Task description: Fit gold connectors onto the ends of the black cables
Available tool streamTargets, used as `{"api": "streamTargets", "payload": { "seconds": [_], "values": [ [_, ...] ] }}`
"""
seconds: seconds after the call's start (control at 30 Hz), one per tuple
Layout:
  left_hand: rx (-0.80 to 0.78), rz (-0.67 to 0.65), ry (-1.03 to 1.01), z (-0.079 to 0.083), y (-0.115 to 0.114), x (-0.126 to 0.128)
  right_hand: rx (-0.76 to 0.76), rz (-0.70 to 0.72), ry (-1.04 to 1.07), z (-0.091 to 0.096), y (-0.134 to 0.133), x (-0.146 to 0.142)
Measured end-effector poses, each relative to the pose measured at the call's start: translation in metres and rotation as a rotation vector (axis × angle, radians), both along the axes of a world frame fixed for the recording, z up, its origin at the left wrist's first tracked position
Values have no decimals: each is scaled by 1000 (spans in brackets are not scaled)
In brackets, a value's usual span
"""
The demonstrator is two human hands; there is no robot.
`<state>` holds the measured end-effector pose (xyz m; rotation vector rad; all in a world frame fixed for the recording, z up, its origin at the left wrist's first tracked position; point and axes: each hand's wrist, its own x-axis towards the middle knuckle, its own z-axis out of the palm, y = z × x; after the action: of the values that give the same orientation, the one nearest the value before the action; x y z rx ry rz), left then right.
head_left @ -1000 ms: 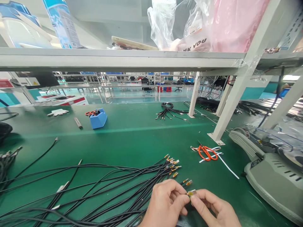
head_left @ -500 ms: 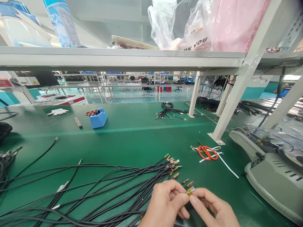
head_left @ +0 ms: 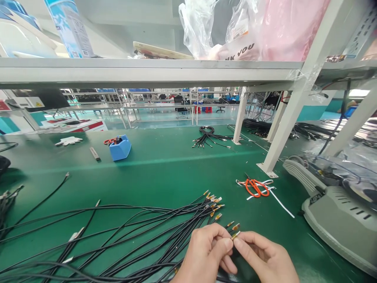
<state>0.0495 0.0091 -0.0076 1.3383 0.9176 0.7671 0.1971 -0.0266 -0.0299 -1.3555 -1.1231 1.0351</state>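
Note:
A metal cable connector [head_left: 235, 235] with amber tape round it sits between the fingertips of both hands. My left hand [head_left: 207, 251] is closed, thumb against forefinger, on the cable just behind this connector; the cable itself is mostly hidden by the fingers. From the other side my right hand [head_left: 265, 253] pinches the taped connector with thumb and forefinger. Left of and behind my hands lies a loose bundle of black cables [head_left: 176, 222]. Several of their ends carry similar taped connectors [head_left: 217, 199], pointing right and away from me.
Orange-handled scissors [head_left: 257, 188] lie on white strips to the right. A grey-green machine [head_left: 338, 220] stands at the right edge. Farther back are a blue tool holder [head_left: 120, 148], a coiled cable bundle [head_left: 207, 135] and a shelf post [head_left: 288, 129]. The shelf [head_left: 153, 74] spans overhead.
The connector has turned between my fingertips and now shows a narrower side. Both hands stay in nearly the same place. The whole view has shifted slightly.

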Motion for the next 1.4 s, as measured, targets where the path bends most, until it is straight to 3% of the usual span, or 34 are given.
{"api": "streamTargets", "payload": {
  "seconds": [0.33, 0.53, 0.83, 1.0, 1.07, 1.2, 1.33, 1.4],
  "values": [
    [0, -45, -68, -7, 5, -3, -52, 117, 119, -5, 5, 7],
    [-80, -110, -111, -1, 7, -5, -24, 149, 201, -1, 5, 5],
    [-69, -166, -108, 3, 9, -8, 100, 161, 175, -7, 8, 7],
    [-56, -208, -89, 3, 7, -9, 90, 91, 173, -10, 10, 8],
    [-59, -235, -58, 6, 6, -11, 157, 108, 118, -6, 11, 9],
    [-133, -348, 15, 11, 8, -19, 325, 269, 98, 6, 12, 13],
    [-209, -432, -4, 10, 9, -22, 197, 388, 71, 9, 14, 21],
    [-213, -416, -20, 9, 9, -21, 145, 369, -16, 9, 13, 24]
  ]
}}
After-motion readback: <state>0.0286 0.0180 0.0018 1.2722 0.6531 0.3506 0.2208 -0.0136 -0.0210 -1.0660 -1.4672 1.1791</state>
